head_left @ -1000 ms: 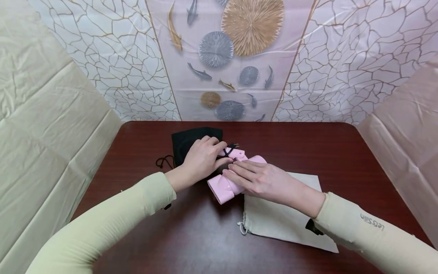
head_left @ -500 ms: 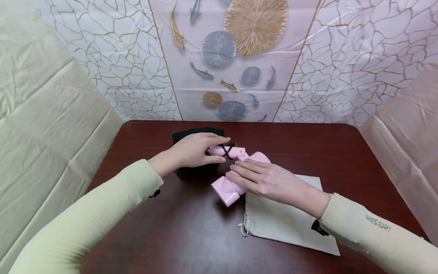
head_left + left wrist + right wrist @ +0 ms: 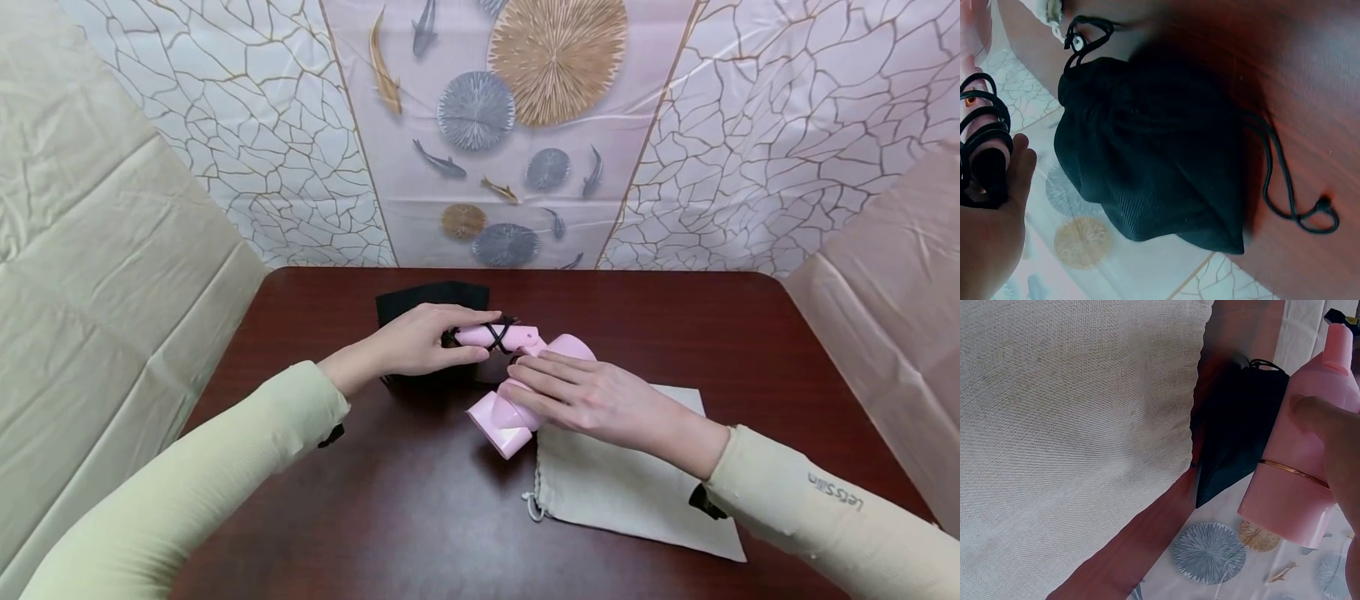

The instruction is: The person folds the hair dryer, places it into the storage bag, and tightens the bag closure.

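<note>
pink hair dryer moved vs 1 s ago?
Yes. The pink hair dryer shifted slightly right, toward the beige bag, its barrel end nearer that bag's cord.

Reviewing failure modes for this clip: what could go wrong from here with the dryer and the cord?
1. The black cord is wrapped on the folded handle; if the left hand lets go, the wraps may loosen.
2. The right hand only rests flat on the pink hair dryer, so its body could roll or slide.
3. The black pouch lies directly under the left hand; its drawstring could snag.
</note>
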`<act>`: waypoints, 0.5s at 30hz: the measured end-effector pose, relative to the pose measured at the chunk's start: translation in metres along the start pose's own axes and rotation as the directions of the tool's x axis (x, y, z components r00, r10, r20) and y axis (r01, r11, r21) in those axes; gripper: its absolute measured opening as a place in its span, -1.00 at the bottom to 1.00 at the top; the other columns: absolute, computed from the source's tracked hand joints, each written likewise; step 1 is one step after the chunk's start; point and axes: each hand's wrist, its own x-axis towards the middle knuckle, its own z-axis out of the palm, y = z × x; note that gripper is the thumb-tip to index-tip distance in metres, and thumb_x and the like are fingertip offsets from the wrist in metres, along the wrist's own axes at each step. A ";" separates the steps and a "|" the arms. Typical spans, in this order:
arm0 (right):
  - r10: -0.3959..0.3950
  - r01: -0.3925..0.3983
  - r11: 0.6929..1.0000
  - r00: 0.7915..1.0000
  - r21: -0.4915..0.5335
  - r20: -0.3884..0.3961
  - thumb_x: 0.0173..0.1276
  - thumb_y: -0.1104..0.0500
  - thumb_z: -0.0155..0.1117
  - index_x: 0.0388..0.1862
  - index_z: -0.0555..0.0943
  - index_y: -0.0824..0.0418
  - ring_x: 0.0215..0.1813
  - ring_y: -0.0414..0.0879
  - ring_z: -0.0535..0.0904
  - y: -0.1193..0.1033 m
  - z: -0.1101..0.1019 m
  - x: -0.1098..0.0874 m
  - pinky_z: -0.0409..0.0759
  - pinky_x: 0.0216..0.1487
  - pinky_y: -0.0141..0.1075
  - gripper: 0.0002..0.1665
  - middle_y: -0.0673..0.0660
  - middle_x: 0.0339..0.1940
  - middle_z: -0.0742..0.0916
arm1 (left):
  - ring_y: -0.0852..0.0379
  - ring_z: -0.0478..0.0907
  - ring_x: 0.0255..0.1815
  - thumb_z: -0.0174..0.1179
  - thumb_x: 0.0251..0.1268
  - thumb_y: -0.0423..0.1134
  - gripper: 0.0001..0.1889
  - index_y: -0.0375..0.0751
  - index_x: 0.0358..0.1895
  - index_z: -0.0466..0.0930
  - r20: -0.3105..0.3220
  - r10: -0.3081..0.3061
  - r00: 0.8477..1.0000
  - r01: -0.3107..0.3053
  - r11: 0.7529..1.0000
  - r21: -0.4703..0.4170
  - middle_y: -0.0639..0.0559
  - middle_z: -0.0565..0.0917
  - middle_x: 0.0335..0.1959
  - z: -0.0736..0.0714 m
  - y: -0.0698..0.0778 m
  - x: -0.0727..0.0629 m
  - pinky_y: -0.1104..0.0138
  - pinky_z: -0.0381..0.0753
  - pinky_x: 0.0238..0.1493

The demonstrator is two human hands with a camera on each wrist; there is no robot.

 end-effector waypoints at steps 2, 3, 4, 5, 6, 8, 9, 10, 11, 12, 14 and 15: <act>0.003 -0.003 1.000 1.000 0.013 -0.007 0.62 0.24 -0.06 0.54 0.50 0.25 0.47 0.08 0.58 0.000 0.001 0.000 0.50 0.50 -0.04 -0.43 0.20 0.49 0.62 | 0.05 0.61 0.39 0.36 0.50 -0.01 -0.40 -0.09 0.51 0.55 -0.012 -0.008 1.000 0.007 1.000 -0.030 -0.04 0.67 0.38 0.003 0.001 -0.002 0.12 0.54 0.42; 0.006 -0.006 1.000 1.000 0.018 -0.011 0.62 0.23 -0.06 0.53 0.51 0.25 0.47 0.08 0.59 0.000 0.002 -0.001 0.51 0.49 -0.04 -0.43 0.20 0.48 0.63 | 0.05 0.61 0.39 0.36 0.50 -0.02 -0.41 -0.10 0.51 0.56 -0.019 -0.012 1.000 0.011 0.999 -0.046 -0.04 0.67 0.38 0.004 0.001 -0.003 0.12 0.54 0.42; 0.009 -0.009 1.000 1.000 0.027 -0.018 0.62 0.22 -0.06 0.52 0.52 0.25 0.46 0.08 0.60 0.000 0.003 -0.001 0.52 0.48 -0.04 -0.44 0.20 0.47 0.63 | 0.05 0.62 0.38 0.36 0.50 -0.02 -0.41 -0.11 0.50 0.56 -0.026 -0.015 1.000 0.013 0.998 -0.060 -0.04 0.68 0.37 0.006 0.002 -0.004 0.12 0.55 0.41; 0.013 -0.012 0.999 1.000 0.034 -0.024 0.63 0.22 -0.05 0.52 0.53 0.26 0.45 0.08 0.61 0.000 0.003 -0.001 0.53 0.47 -0.05 -0.44 0.20 0.46 0.64 | 0.06 0.61 0.38 0.36 0.50 -0.02 -0.42 -0.11 0.49 0.57 -0.031 -0.020 0.999 0.018 0.997 -0.073 -0.03 0.68 0.37 0.008 0.003 -0.005 0.12 0.55 0.40; 0.014 -0.013 0.999 0.999 0.043 -0.034 0.62 0.21 -0.04 0.51 0.54 0.26 0.43 0.08 0.62 0.000 0.004 -0.002 0.55 0.45 -0.05 -0.45 0.20 0.45 0.65 | 0.06 0.61 0.38 0.36 0.50 -0.03 -0.42 -0.11 0.49 0.57 -0.035 -0.024 0.999 0.021 0.996 -0.082 -0.02 0.68 0.37 0.009 0.004 -0.006 0.12 0.55 0.40; 0.015 -0.012 0.998 0.999 0.057 -0.053 0.63 0.22 -0.04 0.49 0.55 0.28 0.41 0.08 0.63 0.000 0.006 -0.002 0.57 0.43 -0.05 -0.46 0.21 0.44 0.66 | 0.07 0.61 0.38 0.36 0.51 -0.04 -0.43 -0.11 0.49 0.57 -0.043 -0.037 0.998 0.033 0.994 -0.102 -0.01 0.68 0.37 0.013 0.006 -0.008 0.11 0.56 0.39; 0.015 -0.012 0.998 0.998 0.062 -0.058 0.63 0.21 -0.03 0.49 0.55 0.28 0.41 0.08 0.64 0.000 0.006 -0.002 0.58 0.42 -0.06 -0.46 0.21 0.44 0.66 | 0.07 0.61 0.38 0.36 0.51 -0.04 -0.44 -0.10 0.49 0.58 -0.046 -0.049 0.998 0.043 0.993 -0.113 -0.01 0.68 0.37 0.014 0.007 -0.009 0.11 0.56 0.39; 0.015 -0.011 0.998 0.998 0.067 -0.062 0.63 0.21 -0.03 0.49 0.54 0.28 0.41 0.08 0.64 0.000 0.006 -0.002 0.58 0.42 -0.06 -0.46 0.21 0.44 0.66 | 0.07 0.60 0.39 0.35 0.51 -0.05 -0.44 -0.09 0.49 0.58 -0.052 -0.060 0.997 0.053 0.991 -0.122 0.00 0.68 0.37 0.015 0.008 -0.010 0.11 0.56 0.39; 0.015 -0.010 0.997 0.998 0.071 -0.068 0.62 0.21 -0.02 0.49 0.54 0.29 0.41 0.08 0.64 0.000 0.007 -0.003 0.59 0.41 -0.06 -0.46 0.21 0.45 0.66 | 0.07 0.59 0.40 0.34 0.53 -0.06 -0.45 -0.09 0.49 0.58 -0.057 -0.072 0.996 0.064 0.989 -0.131 0.00 0.68 0.37 0.017 0.009 -0.012 0.10 0.56 0.40; 0.015 -0.009 0.997 0.997 0.073 -0.074 0.61 0.22 -0.01 0.48 0.55 0.30 0.41 0.08 0.64 0.001 0.007 -0.003 0.59 0.40 -0.06 -0.46 0.21 0.45 0.66 | 0.07 0.59 0.41 0.33 0.54 -0.07 -0.46 -0.09 0.49 0.58 -0.063 -0.084 0.994 0.074 0.987 -0.141 -0.01 0.67 0.38 0.018 0.009 -0.012 0.10 0.55 0.41; 0.020 -0.015 0.997 0.997 0.074 -0.073 0.60 0.23 -0.02 0.49 0.55 0.29 0.42 0.07 0.63 0.001 0.007 -0.003 0.59 0.41 -0.06 -0.45 0.21 0.46 0.65 | 0.06 0.57 0.43 0.29 0.57 -0.09 -0.49 -0.11 0.49 0.58 -0.080 -0.105 0.991 0.090 0.982 -0.165 -0.02 0.67 0.38 0.020 0.011 -0.013 0.08 0.54 0.43; 0.022 -0.017 0.997 0.997 0.072 -0.073 0.59 0.23 -0.01 0.49 0.55 0.29 0.43 0.06 0.63 0.001 0.008 -0.003 0.59 0.41 -0.06 -0.45 0.20 0.46 0.65 | 0.06 0.57 0.43 0.27 0.59 -0.10 -0.51 -0.12 0.48 0.58 -0.090 -0.112 0.990 0.095 0.979 -0.178 -0.03 0.67 0.38 0.022 0.012 -0.014 0.08 0.53 0.43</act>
